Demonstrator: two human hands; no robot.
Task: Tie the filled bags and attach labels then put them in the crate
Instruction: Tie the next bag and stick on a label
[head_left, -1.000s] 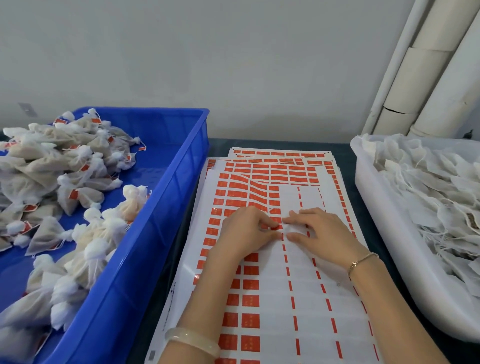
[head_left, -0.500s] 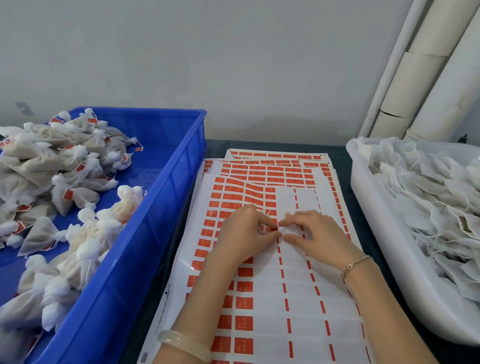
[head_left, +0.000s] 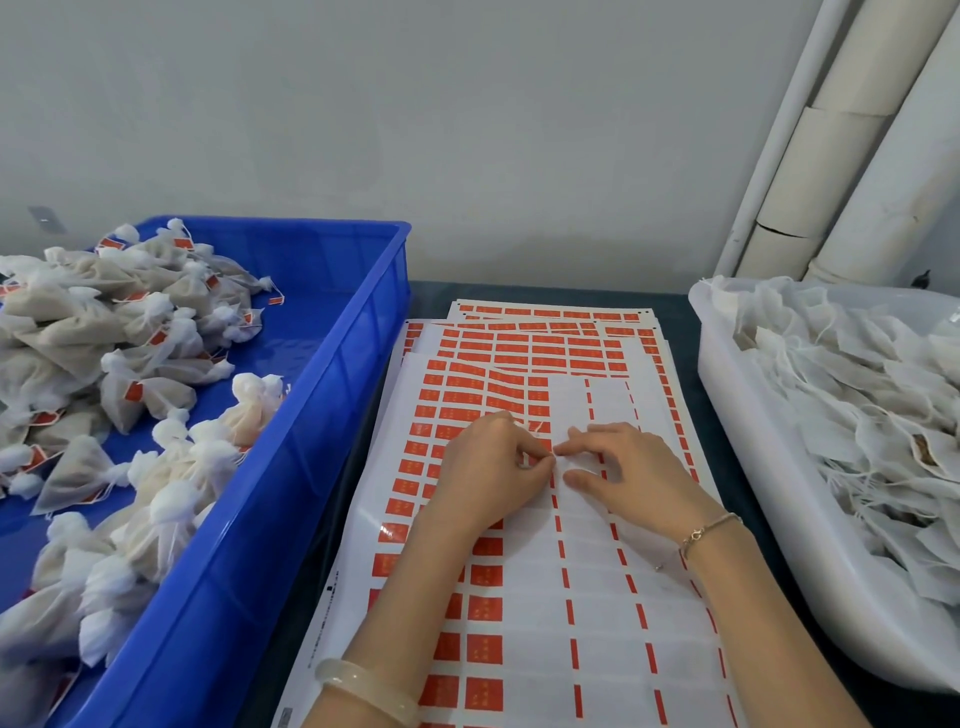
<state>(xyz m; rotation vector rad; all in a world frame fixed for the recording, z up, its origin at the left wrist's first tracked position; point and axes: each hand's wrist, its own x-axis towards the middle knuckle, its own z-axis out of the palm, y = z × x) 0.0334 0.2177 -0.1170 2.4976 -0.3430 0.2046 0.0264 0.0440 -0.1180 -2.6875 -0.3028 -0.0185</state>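
At the label sheet's peeled boundary, the left hand pinches a crosswise red label; the right hand rests loose fingers just beside it.

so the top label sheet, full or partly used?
Partly used. On the top label sheet the right columns are bare backing with only thin red strips; the left columns still carry red labels.

crate: blue plastic, smooth, glossy
filled bags: thin white cloth mesh, matt
label sheets: paper, slick backing with slight sheen
tub: white translucent plastic, smooth
loose bags: same white cloth
bangle: smooth, glossy, milky
bracelet: fine metal chain, shiny
tabletop: dark, matt
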